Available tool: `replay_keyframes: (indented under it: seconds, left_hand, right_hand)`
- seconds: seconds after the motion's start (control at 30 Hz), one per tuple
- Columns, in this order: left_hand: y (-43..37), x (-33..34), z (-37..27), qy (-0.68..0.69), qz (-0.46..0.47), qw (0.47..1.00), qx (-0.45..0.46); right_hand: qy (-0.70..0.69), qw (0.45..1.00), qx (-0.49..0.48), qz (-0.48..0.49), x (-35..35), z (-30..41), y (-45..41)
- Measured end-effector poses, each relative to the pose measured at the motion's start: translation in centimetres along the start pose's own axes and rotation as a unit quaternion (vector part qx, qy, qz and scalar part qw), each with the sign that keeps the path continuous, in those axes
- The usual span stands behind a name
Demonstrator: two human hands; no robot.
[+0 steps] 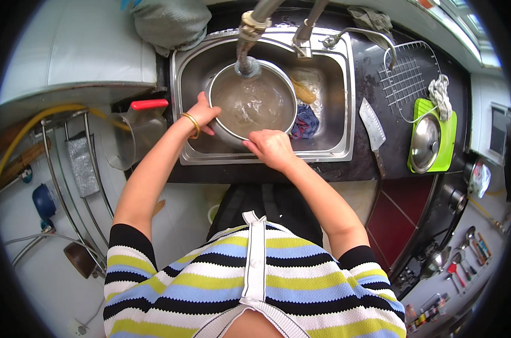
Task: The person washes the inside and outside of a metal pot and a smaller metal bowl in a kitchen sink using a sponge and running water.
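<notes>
A round metal pot (229, 138) of cloudy, rippling water (249, 105) sits in the stainless steel sink (340, 105). My left hand (203, 115), with a gold bangle at the wrist, grips the pot's left side, thumb at the rim. At the front rim, my right hand (272, 145) has its fingers over the edge and its thumb outside. The faucet spout (249, 66) hangs over the pot's far part. To the right, a yellowish sponge-like item (304, 92) and a dark blue patterned cloth (306, 122) lie on the sink floor. The pot's underside is hidden.
A cleaver (372, 126) lies right of the sink, its handle at the counter's front edge. Beyond it are a wire rack (407, 78) and a metal lid (425, 143) on a green board (447, 145). A clear plastic jug (147, 135) with a red handle stands left.
</notes>
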State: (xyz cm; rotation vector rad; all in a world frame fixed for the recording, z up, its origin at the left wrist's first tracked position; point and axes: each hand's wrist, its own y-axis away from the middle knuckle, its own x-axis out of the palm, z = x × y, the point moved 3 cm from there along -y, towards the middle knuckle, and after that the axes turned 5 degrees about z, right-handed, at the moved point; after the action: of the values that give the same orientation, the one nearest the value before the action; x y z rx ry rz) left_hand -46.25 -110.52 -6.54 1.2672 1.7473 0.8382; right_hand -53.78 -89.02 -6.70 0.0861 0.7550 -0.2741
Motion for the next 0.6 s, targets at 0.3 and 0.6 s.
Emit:
replay_keyframes:
  seconds: [0.3, 0.6]
  left_hand:
    - [7.1, -4.6, -10.2, -0.297, -0.043, 0.952, 0.062]
    - [9.2, -3.6, -11.5, -0.409, -0.175, 0.854, 0.269]
  right_hand:
    - [-0.139, 0.943, 0.160, -0.258, -3.5, 3.3, -2.3]
    - [-0.695, 0.583, 0.273, -0.319, 0.1, 3.0, -2.4]
